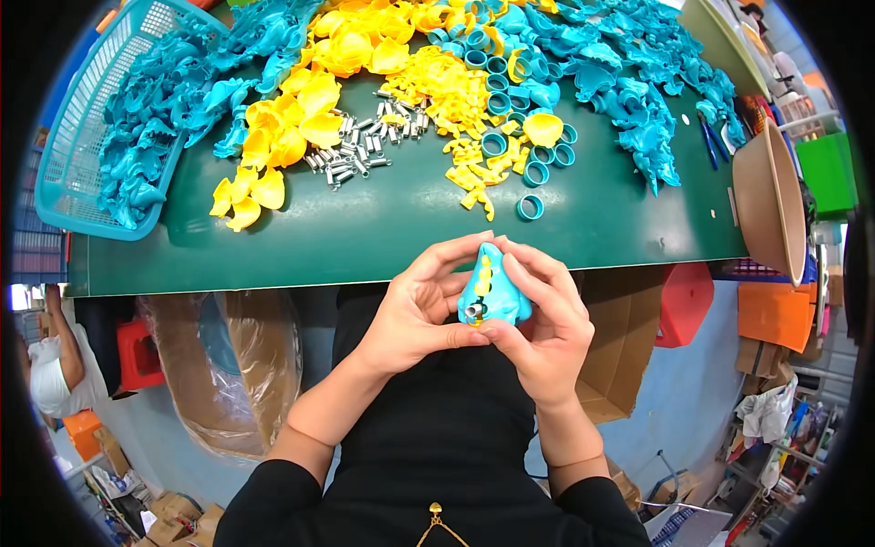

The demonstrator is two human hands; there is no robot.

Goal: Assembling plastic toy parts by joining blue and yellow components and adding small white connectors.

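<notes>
Between my two hands, just off the near edge of the table, is a teal molded plastic toy piece [507, 296] with a pointed top. A row of yellow spikes runs down its side, and a small silver cylinder shows near its lower end. My left hand [421, 305] grips the piece from the left, its thumb at the bottom. From the right, my right hand [554, 330] closes on it, fingers along its side and thumb low. On the green table [328, 246] beyond lie small metal cylinders [369, 144], little yellow parts [456, 96] and teal rings [530, 208].
Yellow shells [283, 128] heap at the centre left. A teal basket [66, 159] with teal pieces stands at the left, and more teal pieces [643, 118] pile at the right. Pliers [711, 144] lie near a tan basin [773, 201]. Cardboard boxes [615, 356] sit below the table.
</notes>
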